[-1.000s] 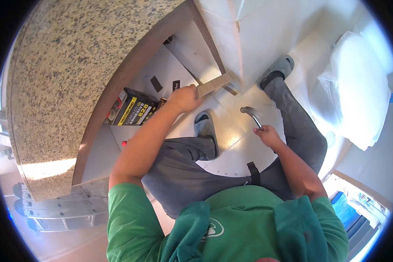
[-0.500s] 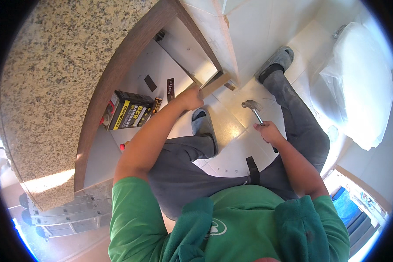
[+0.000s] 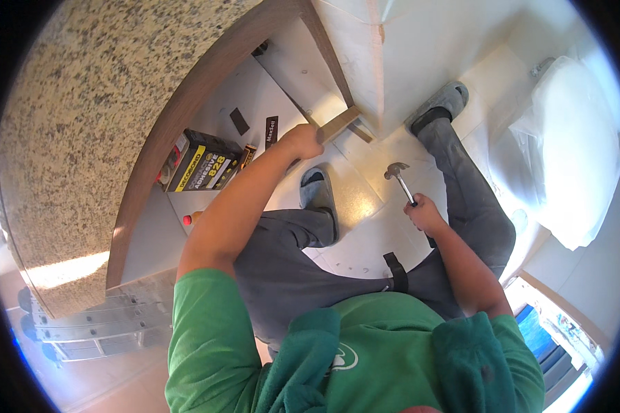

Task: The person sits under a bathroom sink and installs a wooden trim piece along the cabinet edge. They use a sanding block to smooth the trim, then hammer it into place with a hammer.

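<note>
My left hand (image 3: 304, 142) is closed around the near end of a wooden strip (image 3: 339, 124). The strip's far end meets the lower corner of the cabinet's brown frame (image 3: 327, 58). In my right hand (image 3: 426, 215) is a claw hammer (image 3: 401, 180), gripped by its handle. Its metal head points away from me and hangs over the floor, apart from the strip. Under my left wrist and beside it, a small dark box (image 3: 271, 129) stands on the white cabinet floor.
Inside the cabinet stand a black and yellow adhesive tin (image 3: 203, 165) and a red-capped bottle (image 3: 192, 218); a dark flat piece (image 3: 239, 121) lies behind. Granite countertop (image 3: 110, 103) overhangs at left. A white plastic bag (image 3: 575, 151) sits at right. My slippered feet rest on floor tiles.
The wooden strip's far end has shifted in against the cabinet frame's corner, my left hand moving with it. The hammer stays at about the same place, and the whole view has tilted slightly.
</note>
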`<state>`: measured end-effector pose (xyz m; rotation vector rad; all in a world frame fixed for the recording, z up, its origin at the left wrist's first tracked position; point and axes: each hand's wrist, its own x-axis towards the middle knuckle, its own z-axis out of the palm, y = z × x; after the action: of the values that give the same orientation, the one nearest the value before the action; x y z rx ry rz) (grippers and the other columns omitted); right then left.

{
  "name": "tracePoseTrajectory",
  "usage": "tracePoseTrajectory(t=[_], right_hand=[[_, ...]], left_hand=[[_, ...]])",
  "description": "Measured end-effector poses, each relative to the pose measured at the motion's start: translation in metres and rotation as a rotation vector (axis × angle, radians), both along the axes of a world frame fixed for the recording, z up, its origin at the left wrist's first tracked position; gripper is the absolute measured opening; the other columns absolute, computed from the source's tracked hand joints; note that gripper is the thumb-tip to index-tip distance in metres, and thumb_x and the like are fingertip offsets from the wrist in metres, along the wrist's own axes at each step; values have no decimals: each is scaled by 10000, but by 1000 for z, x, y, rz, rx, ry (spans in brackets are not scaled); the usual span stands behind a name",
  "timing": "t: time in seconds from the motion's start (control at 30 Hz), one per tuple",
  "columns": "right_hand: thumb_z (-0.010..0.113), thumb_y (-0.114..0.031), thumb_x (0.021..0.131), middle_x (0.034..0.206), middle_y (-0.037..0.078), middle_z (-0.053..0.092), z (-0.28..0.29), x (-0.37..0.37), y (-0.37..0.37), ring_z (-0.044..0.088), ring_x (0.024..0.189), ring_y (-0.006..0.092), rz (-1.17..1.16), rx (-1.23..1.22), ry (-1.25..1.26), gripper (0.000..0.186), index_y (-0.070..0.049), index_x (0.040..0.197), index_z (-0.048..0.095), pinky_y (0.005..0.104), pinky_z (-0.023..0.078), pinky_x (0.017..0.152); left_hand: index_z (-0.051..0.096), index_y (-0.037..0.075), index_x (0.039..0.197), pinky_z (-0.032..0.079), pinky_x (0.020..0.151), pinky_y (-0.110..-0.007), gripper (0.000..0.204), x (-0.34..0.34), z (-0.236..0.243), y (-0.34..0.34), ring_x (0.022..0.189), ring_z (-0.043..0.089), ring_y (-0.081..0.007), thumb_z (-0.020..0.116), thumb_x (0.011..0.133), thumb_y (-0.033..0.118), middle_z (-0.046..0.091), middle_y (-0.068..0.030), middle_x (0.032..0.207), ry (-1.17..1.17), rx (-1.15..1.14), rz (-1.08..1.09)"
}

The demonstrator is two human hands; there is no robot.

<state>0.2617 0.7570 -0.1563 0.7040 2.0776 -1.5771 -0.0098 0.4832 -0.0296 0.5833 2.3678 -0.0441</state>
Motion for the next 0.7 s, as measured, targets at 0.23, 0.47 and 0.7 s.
tracePoseTrajectory(t=[0.23, 0.47, 0.7], right_hand=[[652, -151, 914, 670, 20, 532, 11, -4, -2, 487, 523, 131, 10, -144, -104, 116, -59, 881, 590, 333, 389, 476], [633, -147, 945, 651, 31, 523, -11, 2, 0, 490, 497, 141, 114, 34, -5, 128, -50, 882, 576, 330, 385, 447], [626, -130, 952, 631, 21, 504, -2, -3, -1, 466, 444, 129, 52, -54, -74, 145, -64, 849, 549, 330, 354, 377]], left_hand=[[633, 10, 1289, 523, 980, -466, 667, -2, 20, -3, 1114, 671, -392, 637, 898, 551, 702, -226, 1182, 202, 37, 96], [746, 22, 1094, 557, 944, -433, 432, 11, 39, 4, 1111, 694, -345, 698, 845, 371, 714, -213, 1189, 13, -80, -40], [611, 58, 1324, 567, 927, -447, 530, 17, 22, -9, 1102, 696, -342, 695, 814, 174, 714, -189, 1179, 172, -118, -79]])
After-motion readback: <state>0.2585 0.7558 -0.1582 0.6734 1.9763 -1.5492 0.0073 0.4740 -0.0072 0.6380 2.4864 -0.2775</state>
